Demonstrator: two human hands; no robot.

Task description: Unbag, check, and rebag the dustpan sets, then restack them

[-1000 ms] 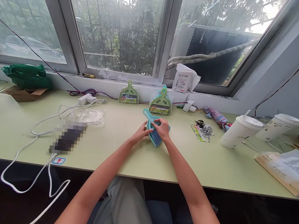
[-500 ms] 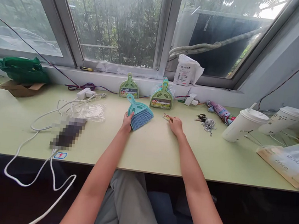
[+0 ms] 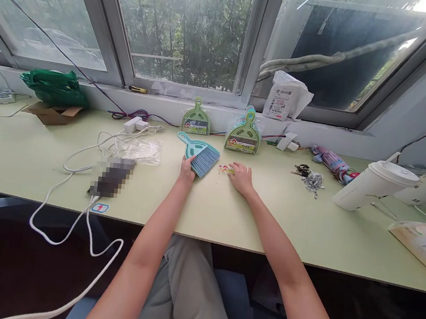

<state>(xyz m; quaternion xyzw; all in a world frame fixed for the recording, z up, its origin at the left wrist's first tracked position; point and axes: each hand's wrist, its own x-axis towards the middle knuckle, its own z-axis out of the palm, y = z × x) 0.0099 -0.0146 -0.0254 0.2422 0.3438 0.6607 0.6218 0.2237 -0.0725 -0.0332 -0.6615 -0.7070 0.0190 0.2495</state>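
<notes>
A small teal dustpan with a blue brush (image 3: 199, 156) lies on the pale green table (image 3: 230, 212). My left hand (image 3: 187, 171) rests at its near edge and touches the bristles. My right hand (image 3: 240, 178) lies flat on the table, its fingertips on a small colourful label card (image 3: 225, 170). Behind them, two packaged green dustpan sets stand against the sill: a single one (image 3: 196, 119) and a stack in plastic (image 3: 244, 134).
A white cable and charger (image 3: 133, 125), a clear plastic bag (image 3: 141, 150) and a blurred dark object (image 3: 111, 183) lie to the left. Keys (image 3: 309, 177), a folded umbrella (image 3: 332, 164), two lidded cups (image 3: 375, 187) and a paper bag (image 3: 422, 247) sit on the right. A green bag (image 3: 55, 88) is far left.
Both hands were on the brush and dustpan a second ago. The left hand slid the set left and away, while the right hand let go and moved onto the label card.
</notes>
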